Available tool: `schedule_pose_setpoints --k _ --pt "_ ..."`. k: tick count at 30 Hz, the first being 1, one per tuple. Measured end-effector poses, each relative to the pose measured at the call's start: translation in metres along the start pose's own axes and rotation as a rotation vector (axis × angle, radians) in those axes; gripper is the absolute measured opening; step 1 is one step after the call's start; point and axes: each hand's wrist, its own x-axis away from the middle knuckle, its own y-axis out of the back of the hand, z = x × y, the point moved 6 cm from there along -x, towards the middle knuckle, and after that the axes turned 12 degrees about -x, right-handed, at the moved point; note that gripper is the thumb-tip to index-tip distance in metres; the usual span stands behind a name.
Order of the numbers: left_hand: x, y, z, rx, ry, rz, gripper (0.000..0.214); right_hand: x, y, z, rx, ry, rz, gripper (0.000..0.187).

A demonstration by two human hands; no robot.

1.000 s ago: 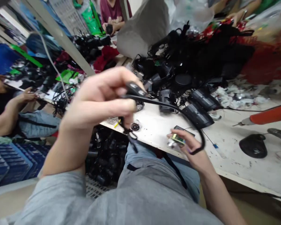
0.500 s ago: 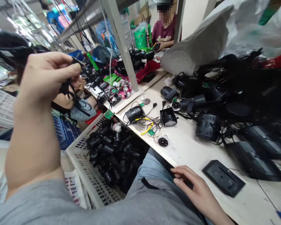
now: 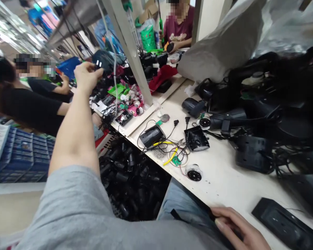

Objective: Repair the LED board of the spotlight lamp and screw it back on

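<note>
My left hand (image 3: 85, 77), at the end of a stretched-out arm, pinches a small black plug (image 3: 98, 65) with two bright prongs. Behind it lies the cluttered far bench. At the lower right, my right hand (image 3: 238, 224) rests at the near table edge, its fingers loosely bent and apart, with no held thing visible. To its right is a black rectangular housing (image 3: 285, 222). Further up the table lie a round black-and-white speaker (image 3: 194, 172), a green circuit board (image 3: 176, 160), yellow-handled pliers (image 3: 170, 156) and an opened black casing (image 3: 197, 138) among thin wires.
Below the table edge, a crate holds many black cylindrical parts (image 3: 127, 173). Black devices (image 3: 255, 152) are heaped on the right beneath a grey bag (image 3: 221, 45). A white post (image 3: 130, 52) rises between benches. Co-workers sit at the left (image 3: 28, 104) and far side (image 3: 178, 26).
My left hand has reached forward, away from me, with the plug. The view has turned left, showing more of the co-workers there. My right hand stays by the table edge.
</note>
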Motion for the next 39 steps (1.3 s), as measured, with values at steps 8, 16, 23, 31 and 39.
schedule_pose_setpoints --k 8,16,23,31,39 --pt "0.042 -0.078 0.084 -0.184 0.169 0.055 0.035 -0.007 -0.001 0.005 0.010 -0.205 -0.019 0.047" --pt "0.099 -0.102 0.118 -0.169 0.151 0.164 0.020 -0.011 -0.001 -0.001 0.024 -0.210 -0.001 0.049" --pt "0.123 -0.089 0.079 -0.202 -0.108 0.018 0.032 -0.014 -0.004 0.014 0.096 -0.022 0.007 0.034" --pt "0.248 -0.075 -0.112 0.121 -0.916 0.205 0.016 -0.083 -0.048 0.047 0.562 0.312 -0.061 0.049" --pt "0.343 -0.105 -0.175 0.026 -1.395 0.599 0.045 -0.097 -0.033 0.046 0.319 0.342 -0.134 0.017"
